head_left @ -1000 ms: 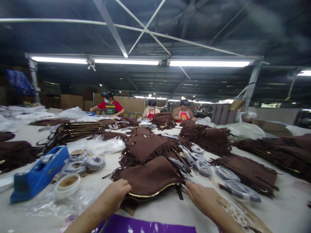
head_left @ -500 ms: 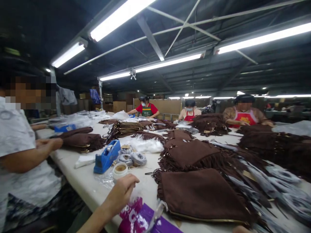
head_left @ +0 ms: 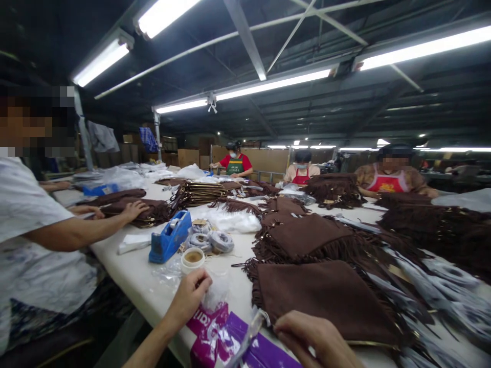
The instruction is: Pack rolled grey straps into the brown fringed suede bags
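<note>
At the near edge of the long white table (head_left: 134, 278) lies a purple glossy plastic bag (head_left: 215, 335) with white lettering, its upper part bunched together with crinkled clear film (head_left: 219, 292). The left hand (head_left: 187, 299) is closed on the bag's upper left corner, fingers curled over the bunched material. The right hand (head_left: 312, 337) rests at the bag's right side with fingers curled; a strip of the film projects from beneath them, but it cannot be told whether the strip is pinched.

The bag appears light, limp and slippery. It likely creases under pressure and gives no stiffness to push against, so a pinch at the corners or the open rim should hold better than a flat palm.

Just beyond the right hand lies a brown suede fringed pouch (head_left: 326, 296), soft and pliable, with similar pouches stacked behind it. Left of the bag stand a round white tub (head_left: 192, 258) and a blue tape dispenser (head_left: 169, 239). A co-worker's hand (head_left: 134, 208) rests on another pouch farther left.
</note>
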`<state>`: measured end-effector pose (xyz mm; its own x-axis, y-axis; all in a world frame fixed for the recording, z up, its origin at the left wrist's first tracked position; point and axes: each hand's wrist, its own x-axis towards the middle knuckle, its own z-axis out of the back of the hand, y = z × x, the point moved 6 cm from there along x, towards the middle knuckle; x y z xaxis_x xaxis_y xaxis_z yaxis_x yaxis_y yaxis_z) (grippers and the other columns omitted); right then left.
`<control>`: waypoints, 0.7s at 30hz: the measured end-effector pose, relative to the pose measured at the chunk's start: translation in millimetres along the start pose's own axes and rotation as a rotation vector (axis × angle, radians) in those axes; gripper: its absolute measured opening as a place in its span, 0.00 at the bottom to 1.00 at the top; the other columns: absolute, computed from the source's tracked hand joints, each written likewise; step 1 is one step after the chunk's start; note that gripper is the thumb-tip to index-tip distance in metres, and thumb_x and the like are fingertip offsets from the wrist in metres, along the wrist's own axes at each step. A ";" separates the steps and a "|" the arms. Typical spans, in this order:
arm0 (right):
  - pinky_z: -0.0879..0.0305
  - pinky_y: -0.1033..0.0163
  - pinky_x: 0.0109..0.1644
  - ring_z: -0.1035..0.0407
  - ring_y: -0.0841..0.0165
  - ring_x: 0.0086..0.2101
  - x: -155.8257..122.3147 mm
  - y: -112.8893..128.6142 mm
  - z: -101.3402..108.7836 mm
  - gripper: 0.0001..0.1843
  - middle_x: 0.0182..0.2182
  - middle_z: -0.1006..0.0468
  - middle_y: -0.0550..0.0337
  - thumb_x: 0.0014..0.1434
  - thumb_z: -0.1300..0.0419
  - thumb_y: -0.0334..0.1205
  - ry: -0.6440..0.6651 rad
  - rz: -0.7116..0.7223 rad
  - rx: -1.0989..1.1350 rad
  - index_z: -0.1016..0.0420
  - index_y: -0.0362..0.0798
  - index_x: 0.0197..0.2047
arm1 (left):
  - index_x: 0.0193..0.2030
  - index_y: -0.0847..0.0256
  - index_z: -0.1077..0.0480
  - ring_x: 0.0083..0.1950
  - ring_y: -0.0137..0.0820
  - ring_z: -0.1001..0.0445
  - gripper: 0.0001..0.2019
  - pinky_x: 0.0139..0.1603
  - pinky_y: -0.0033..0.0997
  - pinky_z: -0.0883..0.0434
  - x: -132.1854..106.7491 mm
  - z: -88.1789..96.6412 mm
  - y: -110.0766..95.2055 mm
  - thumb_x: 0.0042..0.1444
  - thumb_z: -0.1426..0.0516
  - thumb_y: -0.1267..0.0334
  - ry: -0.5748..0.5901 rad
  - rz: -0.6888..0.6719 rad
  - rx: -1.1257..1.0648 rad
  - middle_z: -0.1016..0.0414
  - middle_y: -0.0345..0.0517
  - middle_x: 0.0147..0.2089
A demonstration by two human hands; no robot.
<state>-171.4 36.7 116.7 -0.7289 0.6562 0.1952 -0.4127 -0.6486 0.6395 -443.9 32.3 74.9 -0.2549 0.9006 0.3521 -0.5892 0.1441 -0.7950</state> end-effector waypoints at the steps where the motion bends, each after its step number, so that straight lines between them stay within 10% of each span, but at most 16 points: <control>1: 0.37 0.66 0.37 0.26 0.65 0.34 15.1 9.8 -9.7 0.15 0.33 0.19 0.57 0.64 0.49 0.43 0.000 0.051 -0.024 0.21 0.53 0.37 | 0.24 0.59 0.35 0.29 0.33 0.33 0.13 0.33 0.30 0.36 -0.4 -0.3 4.2 0.55 0.48 0.55 -0.005 0.020 -0.036 0.34 0.39 0.23; 10: 0.44 0.67 0.27 0.23 0.63 0.33 113.1 11.2 -72.8 0.13 0.36 0.20 0.56 0.62 0.46 0.28 -0.019 -0.058 -0.718 0.25 0.52 0.44 | 0.26 0.60 0.35 0.30 0.32 0.33 0.12 0.33 0.30 0.37 -5.9 -6.3 9.4 0.57 0.49 0.57 -0.003 0.012 -0.064 0.35 0.39 0.25; 18: 0.40 0.65 0.29 0.22 0.62 0.36 122.4 -8.0 -81.1 0.13 0.36 0.20 0.55 0.64 0.50 0.26 -0.037 -0.149 -0.717 0.26 0.47 0.39 | 0.36 0.60 0.31 0.43 0.38 0.30 0.05 0.46 0.37 0.34 -9.2 -11.1 -16.5 0.54 0.47 0.68 0.030 -0.130 0.174 0.28 0.47 0.39; 21: 0.40 0.66 0.30 0.23 0.64 0.37 121.5 -13.4 -78.3 0.13 0.40 0.21 0.57 0.66 0.50 0.28 -0.055 -0.165 -0.703 0.26 0.49 0.43 | 0.50 0.57 0.31 0.55 0.41 0.34 0.20 0.58 0.42 0.39 -8.2 -23.6 -34.4 0.49 0.45 0.73 0.105 -0.246 0.244 0.29 0.48 0.52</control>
<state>-297.3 94.9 73.6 -0.6058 0.7736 0.1860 -0.7823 -0.6218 0.0379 -403.5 29.6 87.7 -0.0104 0.8901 0.4557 -0.7922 0.2707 -0.5469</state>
